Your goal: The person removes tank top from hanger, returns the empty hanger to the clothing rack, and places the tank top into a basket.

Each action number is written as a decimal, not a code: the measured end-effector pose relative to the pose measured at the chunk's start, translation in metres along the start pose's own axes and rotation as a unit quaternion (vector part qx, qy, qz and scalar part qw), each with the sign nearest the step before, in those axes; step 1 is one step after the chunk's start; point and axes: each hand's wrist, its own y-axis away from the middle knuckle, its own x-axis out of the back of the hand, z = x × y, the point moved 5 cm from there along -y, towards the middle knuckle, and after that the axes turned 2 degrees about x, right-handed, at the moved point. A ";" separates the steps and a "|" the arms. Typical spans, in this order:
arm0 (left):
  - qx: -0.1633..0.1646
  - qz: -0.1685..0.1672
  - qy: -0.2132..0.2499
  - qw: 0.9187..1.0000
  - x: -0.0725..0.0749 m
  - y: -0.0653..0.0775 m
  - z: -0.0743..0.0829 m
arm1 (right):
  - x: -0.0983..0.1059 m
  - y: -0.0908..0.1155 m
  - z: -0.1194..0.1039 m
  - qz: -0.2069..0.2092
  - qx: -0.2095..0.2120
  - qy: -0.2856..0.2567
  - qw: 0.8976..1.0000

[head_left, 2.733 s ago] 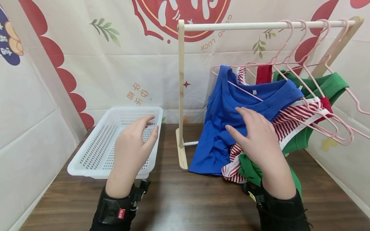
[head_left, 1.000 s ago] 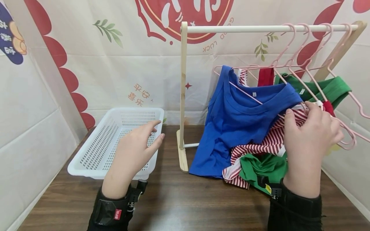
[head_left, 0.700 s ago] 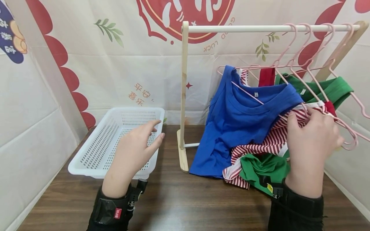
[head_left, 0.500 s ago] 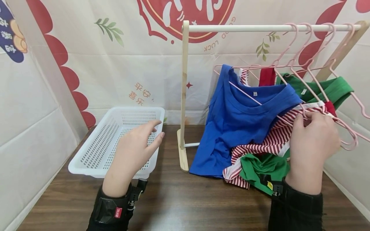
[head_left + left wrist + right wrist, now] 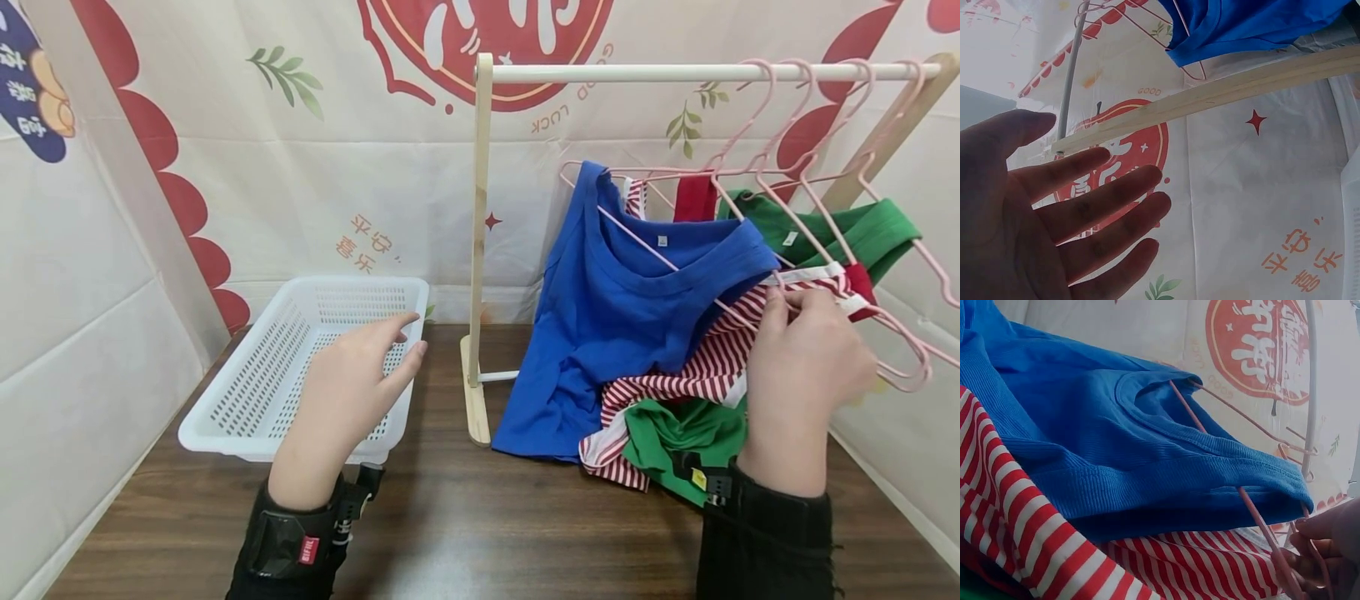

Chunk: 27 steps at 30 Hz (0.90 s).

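My right hand [image 5: 808, 362] pinches the right end of a pink clothes hanger [image 5: 1260, 522], thumb and fingers around its thin bar. A blue tank top [image 5: 607, 333] hangs on that hanger, its right shoulder strap right beside my fingertips. Red-and-white striped cloth [image 5: 727, 358] shows under and behind the blue top. My left hand [image 5: 341, 387] hovers over the near right side of a white perforated basket [image 5: 189, 435], holding nothing. In the left wrist view its fingers [image 5: 1116, 194] are spread and relaxed.
A clothes rack with a white rail [image 5: 637, 73] and wooden posts [image 5: 480, 208] stands at right on the brown table [image 5: 465, 517]. Several pink hangers share the rail. A green top [image 5: 877, 233] hangs at the far right; green cloth [image 5: 690, 429] bunches low in front. A printed backdrop [image 5: 337, 183] encloses the space.
My right hand has moved right, from in front of the blue tank top to the hanger's end, then slightly left with it. My left hand has hardly moved.
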 end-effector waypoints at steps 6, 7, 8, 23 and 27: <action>0.000 0.027 0.000 1.000 0.002 0.000 -0.002 | 0.000 0.001 -0.002 0.045 0.012 -0.015 0.999; 0.001 0.030 0.000 1.000 0.002 0.000 -0.002 | 0.000 0.001 -0.002 0.054 0.015 -0.018 0.998; 0.002 0.031 0.000 1.000 0.003 0.000 -0.003 | -0.001 0.002 -0.003 0.063 0.018 -0.021 0.998; -0.005 0.049 -0.002 0.999 0.006 -0.001 -0.002 | -0.002 0.001 0.001 0.209 0.053 -0.102 0.971; -0.005 0.049 -0.003 0.999 0.006 -0.001 -0.003 | -0.005 -0.003 0.008 0.239 0.069 -0.124 0.960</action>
